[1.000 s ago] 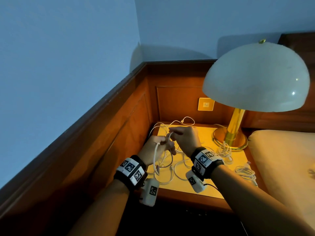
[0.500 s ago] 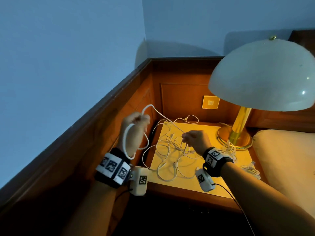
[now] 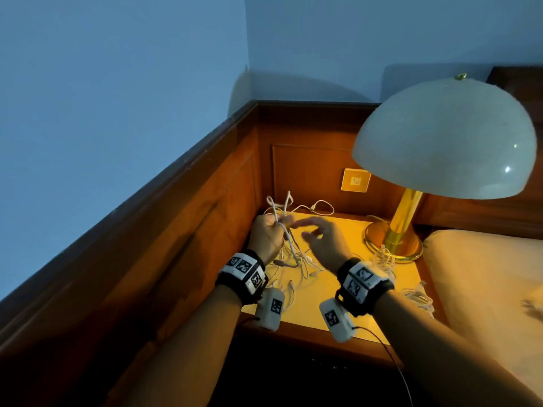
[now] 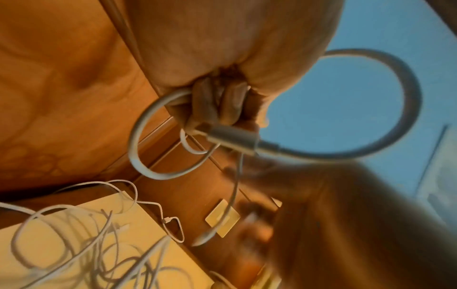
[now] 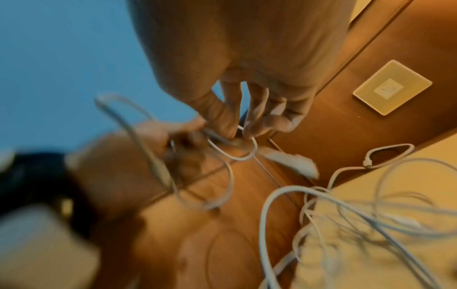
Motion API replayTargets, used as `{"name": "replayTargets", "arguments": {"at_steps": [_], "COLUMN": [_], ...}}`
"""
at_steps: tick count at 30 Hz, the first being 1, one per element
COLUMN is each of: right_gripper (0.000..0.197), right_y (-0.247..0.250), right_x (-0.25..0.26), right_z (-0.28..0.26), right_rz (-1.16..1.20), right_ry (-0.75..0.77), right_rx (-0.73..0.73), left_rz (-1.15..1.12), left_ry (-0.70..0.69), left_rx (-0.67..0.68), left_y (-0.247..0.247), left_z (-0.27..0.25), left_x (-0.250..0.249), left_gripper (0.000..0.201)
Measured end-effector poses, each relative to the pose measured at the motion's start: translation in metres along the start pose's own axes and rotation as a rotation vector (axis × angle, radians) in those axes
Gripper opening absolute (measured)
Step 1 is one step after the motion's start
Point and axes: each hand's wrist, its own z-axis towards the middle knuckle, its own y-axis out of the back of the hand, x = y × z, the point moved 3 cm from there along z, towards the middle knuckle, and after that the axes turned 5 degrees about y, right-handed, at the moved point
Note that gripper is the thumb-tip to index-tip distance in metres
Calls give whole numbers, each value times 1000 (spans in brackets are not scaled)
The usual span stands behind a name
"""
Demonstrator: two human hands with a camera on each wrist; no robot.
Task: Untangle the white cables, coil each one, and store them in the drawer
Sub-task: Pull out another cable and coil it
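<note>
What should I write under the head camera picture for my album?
Left hand grips looped white cable while right hand reaches over.

nightstand — tangled white cables, lamp

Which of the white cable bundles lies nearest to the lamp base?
The small bundle touching the lamp base; the other one lies nearer the table's front edge.

Your way along the nightstand's front edge is bare between the wrists. The lamp blocks its back right corner, tangled white cables cover the left half, and wood panelling walls its left and back edges.
</note>
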Motion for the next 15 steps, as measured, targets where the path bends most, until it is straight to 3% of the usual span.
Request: {"name": "replayTargets", "arguments": {"at_steps": [2, 4, 8, 12, 15], "right_gripper": [15, 13, 18, 12, 17], "right_y": [-25, -42, -40, -9, 18], "right_x": [-14, -25, -32, -6, 5], "right_z": [-20, -33, -38, -46, -59], "right_rz": [-98, -106, -1, 277, 460], "right_ry": [-9, -34, -66, -106, -158], "right_rx": [131, 171, 70, -70, -188], "left_rz": [-81, -147, -63, -198, -17], "left_ry": [-10, -28, -122, 42, 101], "left_rx": [21, 77, 44, -127, -43], "left_y": [5, 12, 31, 52, 48], "left_z": [-7, -16, -24, -32, -60], "left_x": [-16, -29, -43, -20, 3], "left_gripper": [31, 29, 33, 36, 39]}}
